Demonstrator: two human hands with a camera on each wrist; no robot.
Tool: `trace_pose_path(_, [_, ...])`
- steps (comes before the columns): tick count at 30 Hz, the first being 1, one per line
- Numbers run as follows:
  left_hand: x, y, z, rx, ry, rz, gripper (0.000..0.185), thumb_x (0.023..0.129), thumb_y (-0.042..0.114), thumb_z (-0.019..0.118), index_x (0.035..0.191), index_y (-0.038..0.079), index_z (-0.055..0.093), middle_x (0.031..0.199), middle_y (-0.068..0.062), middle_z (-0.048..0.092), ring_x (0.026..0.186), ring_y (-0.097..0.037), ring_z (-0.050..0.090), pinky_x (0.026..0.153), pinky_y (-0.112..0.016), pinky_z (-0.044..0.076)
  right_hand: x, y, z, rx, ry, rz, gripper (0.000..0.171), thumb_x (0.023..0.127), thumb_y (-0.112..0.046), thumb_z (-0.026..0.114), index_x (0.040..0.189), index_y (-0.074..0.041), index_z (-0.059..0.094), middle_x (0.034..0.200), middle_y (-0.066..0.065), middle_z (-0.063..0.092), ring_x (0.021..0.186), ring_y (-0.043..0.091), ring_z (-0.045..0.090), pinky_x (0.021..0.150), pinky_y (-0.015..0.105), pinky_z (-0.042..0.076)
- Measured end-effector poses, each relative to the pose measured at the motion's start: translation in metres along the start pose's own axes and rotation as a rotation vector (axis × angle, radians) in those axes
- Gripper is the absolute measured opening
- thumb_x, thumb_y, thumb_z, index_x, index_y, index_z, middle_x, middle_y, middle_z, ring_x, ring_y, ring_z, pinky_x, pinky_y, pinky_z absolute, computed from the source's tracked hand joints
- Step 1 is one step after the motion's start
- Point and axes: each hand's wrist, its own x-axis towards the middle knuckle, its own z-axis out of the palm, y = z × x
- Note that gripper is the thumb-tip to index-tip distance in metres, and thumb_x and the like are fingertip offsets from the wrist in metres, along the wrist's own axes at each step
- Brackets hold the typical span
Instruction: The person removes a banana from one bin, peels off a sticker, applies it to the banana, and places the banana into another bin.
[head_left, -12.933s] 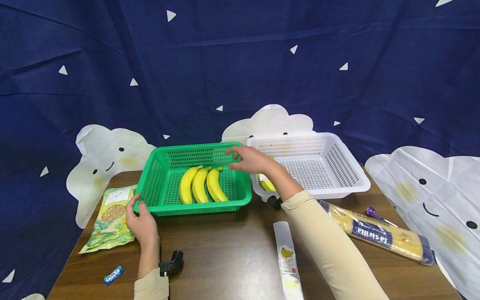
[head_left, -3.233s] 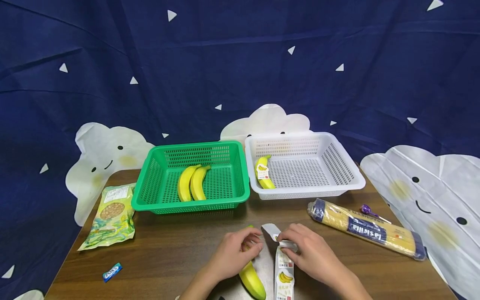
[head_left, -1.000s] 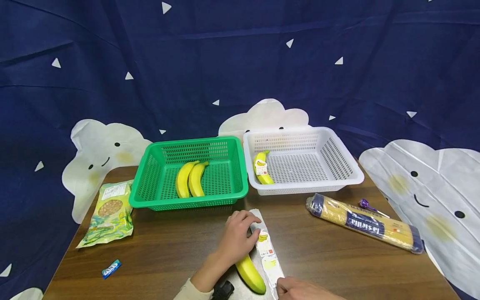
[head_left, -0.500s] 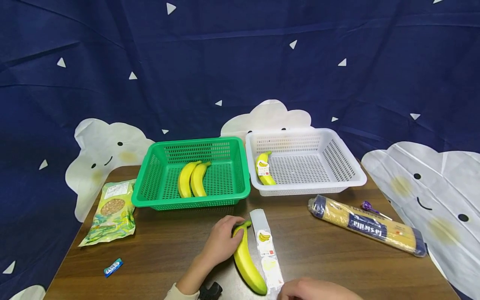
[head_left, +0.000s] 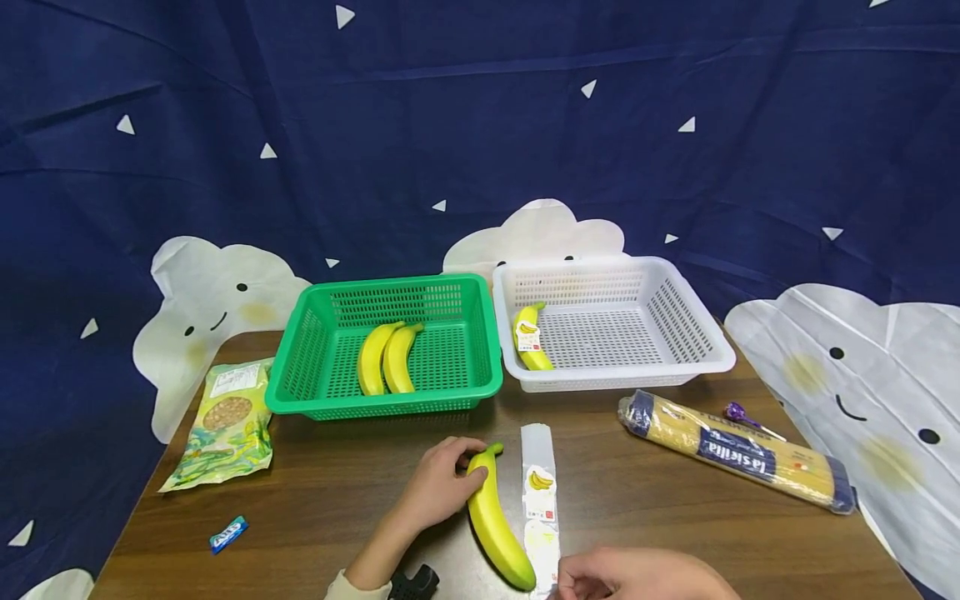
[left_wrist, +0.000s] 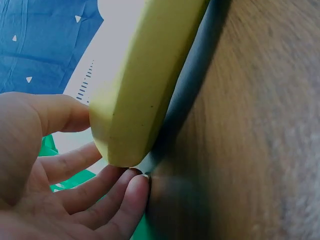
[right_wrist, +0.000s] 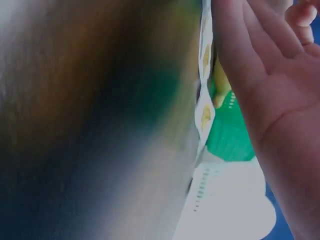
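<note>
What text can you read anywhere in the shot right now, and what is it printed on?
"la stella", roughly, some letters unsure: on the blue label of the spaghetti pack.
Small blue wrapper: white lettering, too small to read.
Snack bag: white label, print too small.
Clear banana sleeve: banana picture and small print, unreadable.
Tag on the banana in the white basket: unreadable.

Four bananas (head_left: 495, 521), two baskets (head_left: 315, 400)
</note>
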Motion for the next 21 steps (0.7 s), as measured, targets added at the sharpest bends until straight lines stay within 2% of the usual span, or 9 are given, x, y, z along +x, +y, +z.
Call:
trace_pose_path(3, [0.0, 0.0, 0.0, -0.004, -0.003, -0.006, 0.032, 0.089, 0.028, 0.066, 0.118, 0.014, 0.066, 0.106, 0.003, 0.06, 0.091, -0.016, 0.056, 0.077, -0.032, 0.047, -0.001, 0.001, 0.002, 0.002, -0.026, 0.015, 0.006, 0.097, -0.027, 0.056, 0.097, -0.022, 0.059, 0.078, -0.018, 0.051, 0.07, -0.003, 0.051, 0.057, 0.017, 0.042])
trace_pose_path(7, [0.0, 0.0, -0.001, -0.016, -0.007, -0.001, 0.032, 0.089, 0.027, 0.066, 0.118, 0.013, 0.066, 0.106, 0.003, 0.06, 0.091, -0.016, 0.056, 0.076, -0.032, 0.047, -0.001, 0.0, -0.001, 0.042, 0.008, -0.003, 0.004, 0.098, -0.023, 0.054, 0.098, -0.02, 0.058, 0.088, -0.014, 0.059, 0.079, 0.001, 0.056, 0.065, 0.02, 0.047])
trace_pose_path(9, [0.0, 0.0, -0.001, -0.017, -0.005, 0.004, 0.031, 0.089, 0.027, 0.066, 0.117, 0.013, 0.066, 0.106, 0.003, 0.06, 0.091, -0.016, 0.056, 0.076, -0.032, 0.047, 0.002, 0.0, -0.006, 0.026, 0.079, -0.06, 0.002, 0.098, -0.019, 0.056, 0.098, -0.018, 0.058, 0.09, -0.01, 0.06, 0.08, 0.002, 0.056, 0.067, 0.021, 0.048])
trace_pose_path(12, [0.0, -0.002, -0.001, -0.024, -0.004, 0.011, 0.031, 0.089, 0.025, 0.066, 0.118, 0.013, 0.066, 0.106, 0.003, 0.06, 0.09, -0.017, 0.057, 0.075, -0.032, 0.047, 0.007, 0.0, -0.014, -0.044, 0.251, -0.111, 0.002, 0.097, -0.016, 0.059, 0.095, -0.017, 0.059, 0.084, -0.008, 0.061, 0.072, 0.002, 0.055, 0.06, 0.021, 0.047])
trace_pose_path(14, [-0.001, -0.002, -0.002, -0.03, -0.002, 0.015, 0.03, 0.089, 0.025, 0.066, 0.118, 0.013, 0.066, 0.105, 0.003, 0.06, 0.09, -0.017, 0.057, 0.075, -0.031, 0.047, 0.012, 0.001, -0.021, -0.092, 0.366, -0.131, 0.003, 0.094, -0.014, 0.063, 0.093, -0.016, 0.06, 0.081, -0.007, 0.061, 0.069, 0.003, 0.055, 0.058, 0.023, 0.048])
trace_pose_path(16, [-0.001, -0.003, -0.002, -0.038, -0.002, 0.022, 0.03, 0.089, 0.025, 0.066, 0.118, 0.013, 0.066, 0.105, 0.003, 0.06, 0.09, -0.018, 0.057, 0.075, -0.031, 0.047, 0.017, 0.001, -0.027, -0.076, 0.454, -0.12, 0.004, 0.093, -0.014, 0.064, 0.093, -0.014, 0.061, 0.082, -0.003, 0.063, 0.071, 0.007, 0.058, 0.059, 0.025, 0.05])
trace_pose_path(21, [-0.003, -0.002, -0.005, -0.076, 0.032, 0.033, 0.032, 0.09, 0.023, 0.065, 0.12, 0.012, 0.064, 0.111, -0.002, 0.061, 0.094, -0.02, 0.059, 0.077, -0.033, 0.049, 0.029, -0.003, -0.039, -0.058, 0.573, -0.11, 0.007, 0.092, -0.017, 0.066, 0.093, -0.013, 0.06, 0.083, 0.002, 0.063, 0.071, 0.013, 0.058, 0.059, 0.028, 0.051])
